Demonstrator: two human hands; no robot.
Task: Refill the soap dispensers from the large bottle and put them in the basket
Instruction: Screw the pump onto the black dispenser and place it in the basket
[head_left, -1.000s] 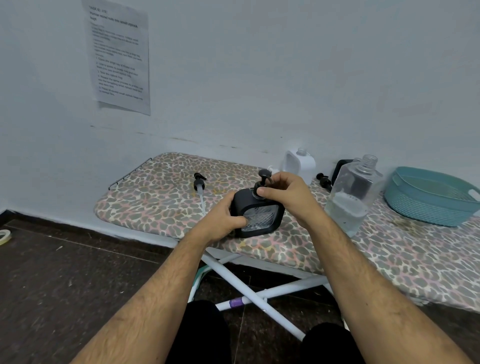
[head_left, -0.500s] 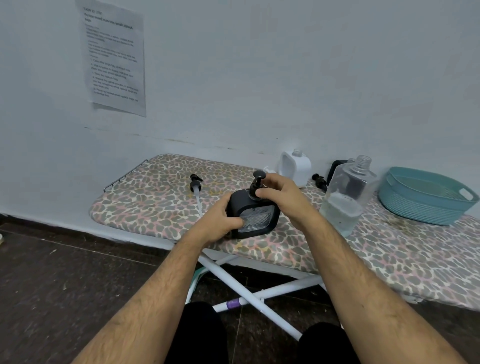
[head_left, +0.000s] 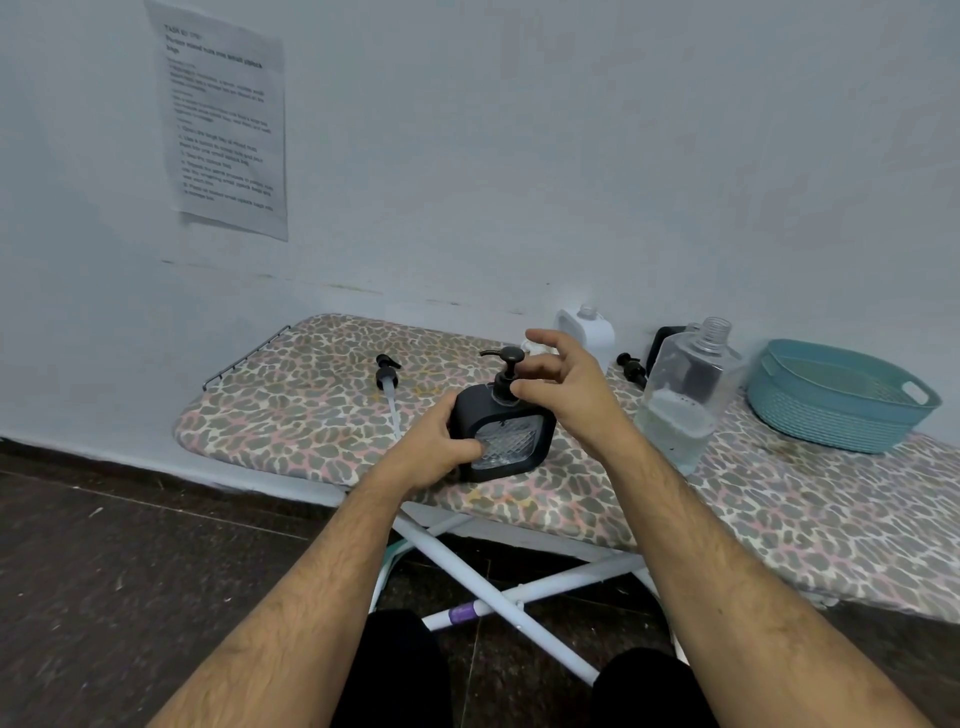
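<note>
Left hand grips the black dispenser; right hand has released its pump, fingers now spread.

We see a black dispenser upright near the bench's front edge, pump head fitted, clear patterned window facing us. Right of it stands the large clear bottle, uncapped, partly full. A white dispenser without pump stands far back. The teal basket lies far right.
</note>
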